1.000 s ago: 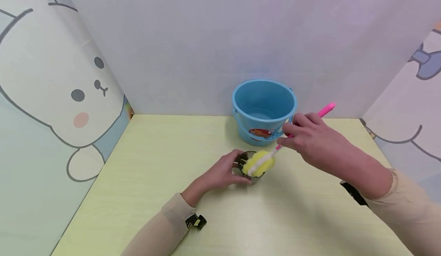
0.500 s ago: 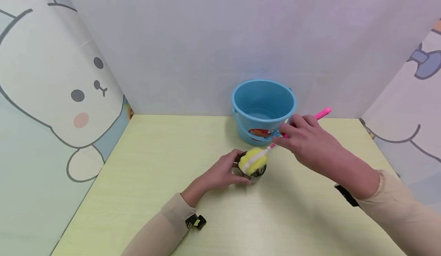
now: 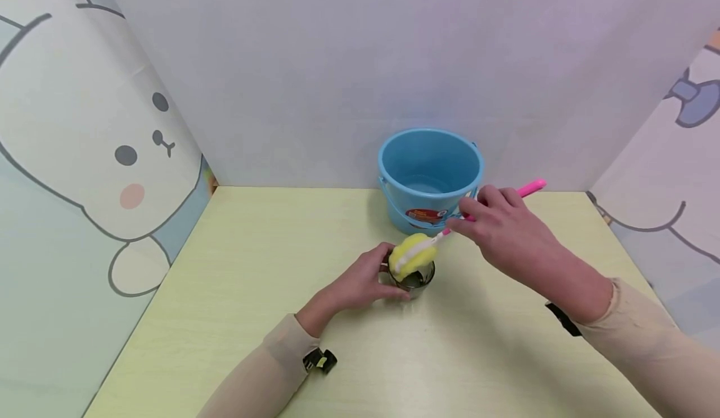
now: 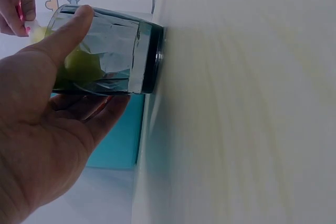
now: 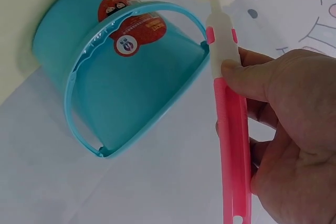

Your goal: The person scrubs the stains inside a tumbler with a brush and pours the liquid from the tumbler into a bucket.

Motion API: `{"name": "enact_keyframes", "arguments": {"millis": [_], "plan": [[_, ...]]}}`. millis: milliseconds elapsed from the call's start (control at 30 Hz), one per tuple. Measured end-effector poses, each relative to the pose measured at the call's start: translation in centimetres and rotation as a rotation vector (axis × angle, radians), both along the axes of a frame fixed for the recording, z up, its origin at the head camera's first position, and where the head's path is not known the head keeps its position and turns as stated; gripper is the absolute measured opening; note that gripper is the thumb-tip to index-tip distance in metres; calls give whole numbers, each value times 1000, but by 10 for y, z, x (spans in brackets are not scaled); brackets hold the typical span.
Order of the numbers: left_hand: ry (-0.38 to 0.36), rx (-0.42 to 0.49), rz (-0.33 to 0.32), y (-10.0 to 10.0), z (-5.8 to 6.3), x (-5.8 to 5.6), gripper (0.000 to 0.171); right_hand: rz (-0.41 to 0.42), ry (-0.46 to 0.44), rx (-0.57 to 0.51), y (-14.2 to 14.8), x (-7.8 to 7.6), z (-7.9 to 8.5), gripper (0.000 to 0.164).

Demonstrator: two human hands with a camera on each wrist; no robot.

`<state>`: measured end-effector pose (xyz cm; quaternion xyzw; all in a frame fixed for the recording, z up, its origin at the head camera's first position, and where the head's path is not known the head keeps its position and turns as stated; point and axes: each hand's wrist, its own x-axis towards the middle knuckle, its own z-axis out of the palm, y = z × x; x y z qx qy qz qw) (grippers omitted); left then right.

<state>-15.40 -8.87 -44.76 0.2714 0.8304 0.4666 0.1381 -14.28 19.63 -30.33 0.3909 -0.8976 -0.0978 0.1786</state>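
Note:
My left hand (image 3: 360, 283) holds a dark, see-through glass (image 4: 118, 51) round its side, thumb on one side and fingers on the other. The glass stands on the table with its mouth up. In my right hand (image 3: 509, 237) is a sponge cup brush (image 5: 231, 135), gripped by its pink and white handle with the thumb pressed along it. The brush slants down to the left, and its yellow sponge head (image 3: 413, 252) sits at the glass's mouth, against the far left of the rim. Through the glass wall, the left wrist view shows part of the sponge inside.
A light blue bucket (image 3: 396, 212) with a red label and a lowered handle stands just behind the glass, close to the right hand. The pale yellow table (image 3: 270, 237) ends at a plain back wall (image 3: 292, 80). Cartoon-printed panels (image 3: 73, 174) flank both sides.
The sponge head has shifted left and away, from the right of the glass's mouth to its far left rim. My right hand has moved slightly left; the left hand and glass stay put.

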Motion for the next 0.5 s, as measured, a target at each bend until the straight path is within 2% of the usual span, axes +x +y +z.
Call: {"name": "enact_keyframes", "arguments": {"millis": [233,500], "plan": [[3,-9,-3,0,0,-1,79,-25,-11,-23,9,-3,-2,51],[3,-4,-8,0,-1,0,80,-70,-80,-50,23,-4,-6,61]]}}
